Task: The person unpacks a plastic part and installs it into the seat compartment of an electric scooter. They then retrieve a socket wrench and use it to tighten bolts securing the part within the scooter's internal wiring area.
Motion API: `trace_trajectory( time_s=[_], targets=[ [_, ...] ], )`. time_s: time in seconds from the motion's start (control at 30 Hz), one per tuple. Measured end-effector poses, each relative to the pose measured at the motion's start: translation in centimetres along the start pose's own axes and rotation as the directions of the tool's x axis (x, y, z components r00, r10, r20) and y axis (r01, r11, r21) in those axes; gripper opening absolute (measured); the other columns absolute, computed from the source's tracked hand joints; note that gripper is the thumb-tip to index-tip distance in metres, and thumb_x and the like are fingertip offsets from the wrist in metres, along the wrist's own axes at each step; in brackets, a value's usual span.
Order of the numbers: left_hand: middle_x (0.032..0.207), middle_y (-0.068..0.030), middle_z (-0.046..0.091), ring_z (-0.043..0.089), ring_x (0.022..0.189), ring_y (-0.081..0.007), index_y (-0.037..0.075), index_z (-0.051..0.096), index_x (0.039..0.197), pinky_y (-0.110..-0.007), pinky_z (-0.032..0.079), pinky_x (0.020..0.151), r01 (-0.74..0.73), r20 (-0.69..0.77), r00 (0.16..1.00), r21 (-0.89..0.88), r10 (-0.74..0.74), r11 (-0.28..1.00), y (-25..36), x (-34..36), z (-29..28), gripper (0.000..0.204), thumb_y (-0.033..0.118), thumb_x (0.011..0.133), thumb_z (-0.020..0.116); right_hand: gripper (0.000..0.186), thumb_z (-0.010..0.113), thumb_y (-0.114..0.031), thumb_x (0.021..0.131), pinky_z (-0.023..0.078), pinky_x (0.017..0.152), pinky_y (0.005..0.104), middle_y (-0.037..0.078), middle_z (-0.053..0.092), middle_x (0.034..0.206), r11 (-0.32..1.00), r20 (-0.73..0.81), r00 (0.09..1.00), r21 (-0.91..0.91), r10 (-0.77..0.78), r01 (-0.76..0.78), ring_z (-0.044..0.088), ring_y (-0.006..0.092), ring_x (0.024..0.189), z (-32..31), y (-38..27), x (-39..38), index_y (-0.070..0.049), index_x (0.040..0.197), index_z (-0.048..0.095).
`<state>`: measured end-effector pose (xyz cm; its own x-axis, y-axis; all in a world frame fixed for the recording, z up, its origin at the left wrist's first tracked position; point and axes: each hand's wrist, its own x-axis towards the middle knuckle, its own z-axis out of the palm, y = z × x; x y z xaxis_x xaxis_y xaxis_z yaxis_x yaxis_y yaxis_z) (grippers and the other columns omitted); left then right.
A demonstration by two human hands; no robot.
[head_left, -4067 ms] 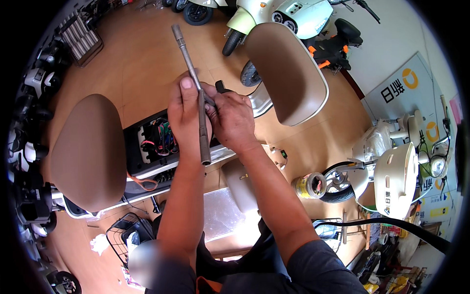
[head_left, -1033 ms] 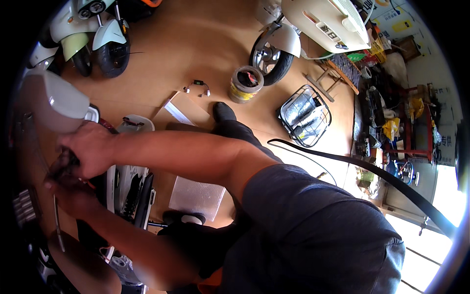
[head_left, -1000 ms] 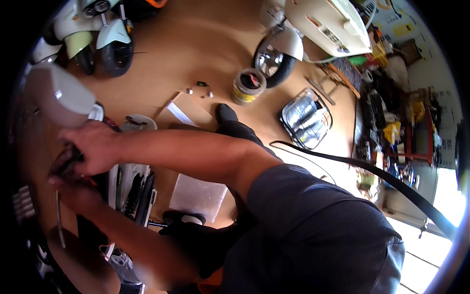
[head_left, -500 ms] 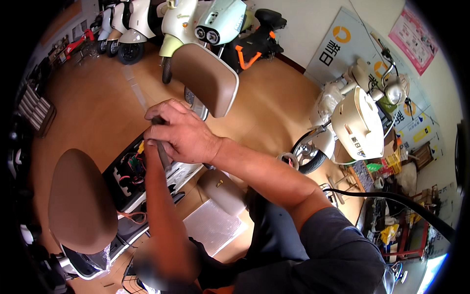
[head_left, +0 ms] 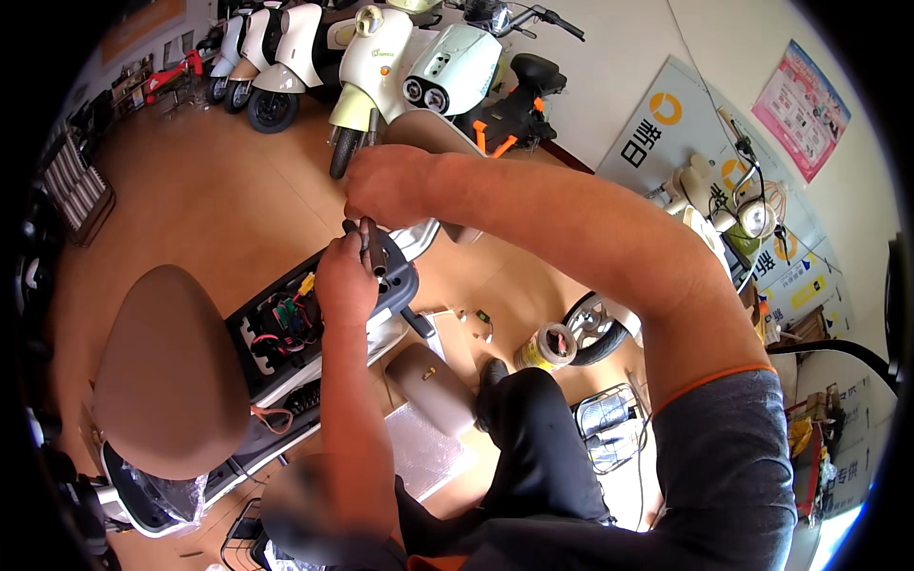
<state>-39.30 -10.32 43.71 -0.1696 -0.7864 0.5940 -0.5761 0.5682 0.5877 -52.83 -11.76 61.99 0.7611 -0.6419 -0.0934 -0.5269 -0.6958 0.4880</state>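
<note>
My left hand [head_left: 345, 283] is closed around a dark metal tool [head_left: 378, 252] with a round end, held over the front of an open scooter body [head_left: 409, 285]. Just above and touching or nearly touching it, my right hand [head_left: 390, 186] is closed with its back up; its fingers are mostly hidden, so what it grips cannot be made out. Bundled coloured wires [head_left: 290, 319] lie in the scooter's opened compartment, beside my left wrist. A brown seat [head_left: 167, 376] tops the scooter at left, and the brown panel [head_left: 428, 131] stands behind my right hand.
On the floor are a brown padded piece [head_left: 433, 385], a clear jar [head_left: 547, 347], a wire basket [head_left: 609, 428] and a plastic-wrapped sheet [head_left: 428, 447]. Parked scooters [head_left: 367, 71] line the back. A wheel [head_left: 595, 328] stands to the right, near leaning boards [head_left: 657, 114].
My right hand has moved up and right, its elbow raised. My left hand, earlier largely covered by the right, now shows with the tool. The view has shifted too.
</note>
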Motion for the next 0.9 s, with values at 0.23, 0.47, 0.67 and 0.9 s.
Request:
trace_trajectory(
  time_s=[0.23, 0.47, 0.67, 0.9],
  targets=[
    [0.096, -0.0207, 0.070, 0.067, 0.092, -0.0446, 0.004, 0.070, 0.109, -0.052, 0.052, 0.080, 0.146, 0.111, 0.983, 0.014, -0.147, 0.989, 2.1, 0.3, -1.1, 0.022, 0.017, 0.092, 0.075, 0.019, 0.072, -0.031, 0.080, 0.057, 0.076, 0.0459, 0.007, 0.075, 0.079, 0.962, 0.122, 0.957, 0.036, 0.264, -0.270, 0.073, 0.0320, 0.084, 0.1, -1.7, 1.4, -0.013, 0.082, 0.079],
    [0.100, -0.0215, 0.072, 0.067, 0.097, -0.0447, 0.004, 0.070, 0.109, -0.053, 0.053, 0.082, 0.085, 0.063, 0.995, -0.087, -0.080, 0.993, 0.6, 0.3, -0.6, 0.021, 0.017, 0.093, 0.073, 0.017, 0.074, -0.023, 0.084, 0.061, 0.067, 0.0438, 0.006, 0.079, 0.094, 0.902, 0.308, 0.858, -0.007, 0.412, -0.431, 0.077, 0.0292, 0.089, -3.7, -4.0, 3.9, -0.013, 0.093, 0.083],
    [0.099, -0.0211, 0.071, 0.066, 0.095, -0.0446, 0.004, 0.069, 0.103, -0.053, 0.053, 0.082, 0.054, 0.031, 0.998, -0.101, -0.051, 0.993, 0.6, 0.0, -1.0, 0.020, 0.015, 0.088, 0.075, 0.014, 0.076, -0.029, 0.084, 0.055, 0.069, 0.0426, 0.004, 0.078, 0.088, 0.952, 0.354, 0.885, -0.069, 0.304, -0.299, 0.075, 0.0253, 0.081, -3.9, -7.4, 0.4, -0.016, 0.085, 0.080],
    [0.092, -0.0167, 0.068, 0.067, 0.090, -0.0411, 0.004, 0.066, 0.094, -0.051, 0.053, 0.079, 0.001, -0.002, 1.000, -0.039, -0.001, 0.999, 0.6, -0.3, -0.6, 0.020, 0.015, 0.085, 0.080, 0.006, 0.072, -0.026, 0.083, 0.046, 0.092, 0.0360, -0.004, 0.073, 0.088, 0.888, 0.064, 0.935, -0.298, -0.349, 0.351, 0.063, 0.0216, 0.110, -1.6, -1.5, -0.8, -0.020, 0.084, 0.075]
  ],
)
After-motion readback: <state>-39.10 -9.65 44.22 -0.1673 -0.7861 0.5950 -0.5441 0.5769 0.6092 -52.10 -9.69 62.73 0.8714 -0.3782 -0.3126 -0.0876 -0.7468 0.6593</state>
